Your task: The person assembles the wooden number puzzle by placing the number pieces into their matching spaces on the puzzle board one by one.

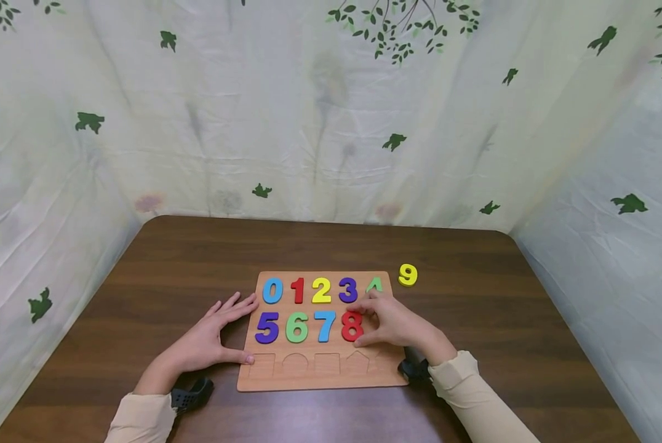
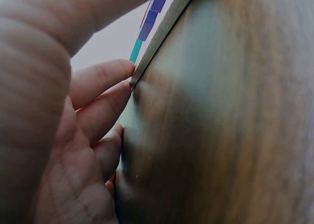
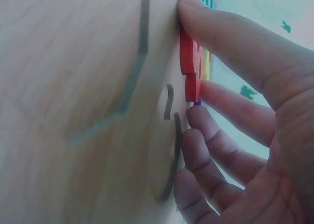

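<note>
A wooden number board (image 1: 303,383) lies on the table, its colored numbers in two rows. At its left edge, my left hand (image 1: 211,337) is spread, thumb over the lower corner and fingertips by the upper edge. In the left wrist view, fingers (image 2: 105,79) touch the board's side. My right hand (image 1: 394,323) pinches the red number 8 (image 1: 352,327) between thumb and index finger, at the end of the lower row. An unfilled curved recess (image 3: 171,170) shows beside it in the right wrist view. The green 4 (image 1: 374,284) is partly hidden behind this hand.
A yellow number 9 (image 1: 408,275) lies on the brown table (image 1: 464,271) just past the board's upper right corner. Shallow shape outlines (image 1: 327,363) run along the board's near side. A pale patterned curtain (image 1: 309,123) hangs around the table's far edges.
</note>
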### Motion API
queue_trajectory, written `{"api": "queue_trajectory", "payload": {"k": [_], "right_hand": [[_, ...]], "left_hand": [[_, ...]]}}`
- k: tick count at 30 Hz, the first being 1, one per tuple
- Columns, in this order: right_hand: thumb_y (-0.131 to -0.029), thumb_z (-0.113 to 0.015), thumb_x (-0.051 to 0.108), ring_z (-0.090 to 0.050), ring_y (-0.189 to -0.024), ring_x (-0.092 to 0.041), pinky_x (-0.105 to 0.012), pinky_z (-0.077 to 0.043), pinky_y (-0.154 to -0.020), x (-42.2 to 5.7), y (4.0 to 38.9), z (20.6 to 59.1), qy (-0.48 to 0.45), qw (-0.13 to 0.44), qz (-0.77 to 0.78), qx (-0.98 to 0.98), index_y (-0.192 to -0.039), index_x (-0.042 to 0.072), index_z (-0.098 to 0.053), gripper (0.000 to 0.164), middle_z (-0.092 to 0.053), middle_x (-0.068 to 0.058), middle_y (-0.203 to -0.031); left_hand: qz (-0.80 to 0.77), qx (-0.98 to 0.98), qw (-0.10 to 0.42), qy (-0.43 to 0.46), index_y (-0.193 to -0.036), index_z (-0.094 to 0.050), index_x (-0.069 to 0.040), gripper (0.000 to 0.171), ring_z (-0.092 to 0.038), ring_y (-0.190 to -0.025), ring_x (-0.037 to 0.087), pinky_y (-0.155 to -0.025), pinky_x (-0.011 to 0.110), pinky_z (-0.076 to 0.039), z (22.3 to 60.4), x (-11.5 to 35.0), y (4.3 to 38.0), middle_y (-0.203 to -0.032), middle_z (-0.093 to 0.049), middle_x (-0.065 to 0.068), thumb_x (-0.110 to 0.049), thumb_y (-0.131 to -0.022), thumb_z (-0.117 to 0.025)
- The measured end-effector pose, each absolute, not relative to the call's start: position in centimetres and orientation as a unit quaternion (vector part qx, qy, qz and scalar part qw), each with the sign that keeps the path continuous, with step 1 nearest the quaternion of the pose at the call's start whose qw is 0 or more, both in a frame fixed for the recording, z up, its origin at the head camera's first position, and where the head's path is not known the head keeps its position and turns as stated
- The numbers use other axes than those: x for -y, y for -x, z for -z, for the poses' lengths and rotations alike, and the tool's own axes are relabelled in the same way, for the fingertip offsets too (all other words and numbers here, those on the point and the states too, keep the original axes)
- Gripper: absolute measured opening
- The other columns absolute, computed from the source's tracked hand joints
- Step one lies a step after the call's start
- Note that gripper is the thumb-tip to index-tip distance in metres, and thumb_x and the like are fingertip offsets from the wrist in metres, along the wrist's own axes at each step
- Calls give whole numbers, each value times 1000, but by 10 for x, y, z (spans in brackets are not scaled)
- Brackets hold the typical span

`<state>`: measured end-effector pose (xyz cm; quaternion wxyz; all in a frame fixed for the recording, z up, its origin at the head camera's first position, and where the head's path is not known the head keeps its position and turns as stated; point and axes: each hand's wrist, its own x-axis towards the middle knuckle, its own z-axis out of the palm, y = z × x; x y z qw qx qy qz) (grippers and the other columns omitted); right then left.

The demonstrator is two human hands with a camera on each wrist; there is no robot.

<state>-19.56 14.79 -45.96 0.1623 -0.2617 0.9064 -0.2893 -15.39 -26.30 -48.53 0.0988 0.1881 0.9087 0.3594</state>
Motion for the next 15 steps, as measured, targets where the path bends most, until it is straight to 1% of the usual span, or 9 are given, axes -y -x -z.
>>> {"api": "queue_trajectory", "payload": {"k": [9, 15], "right_hand": [[-80, -97, 37, -51, -107, -15, -29, -52, -82, -147, 195, 459, 256, 161, 289, -908, -138, 15, -74, 66, -62, 0, -120], [-80, -97, 37, -50, -104, -16, -28, -50, -79, -145, 195, 458, 263, 159, 284, -908, -138, 15, -74, 66, -60, 0, -114]], "left_hand": [[-361, -909, 99, -184, -163, -49, -19, 108, -13, -166, 51, -129, 76, -3, 486, 263, 154, -176, -36, 11, -53, -73, -96], [-361, -909, 96, -186, -163, -49, -18, 108, -13, -165, 52, -128, 77, -3, 486, 263, 153, -175, -36, 11, -54, -73, -96]]}}
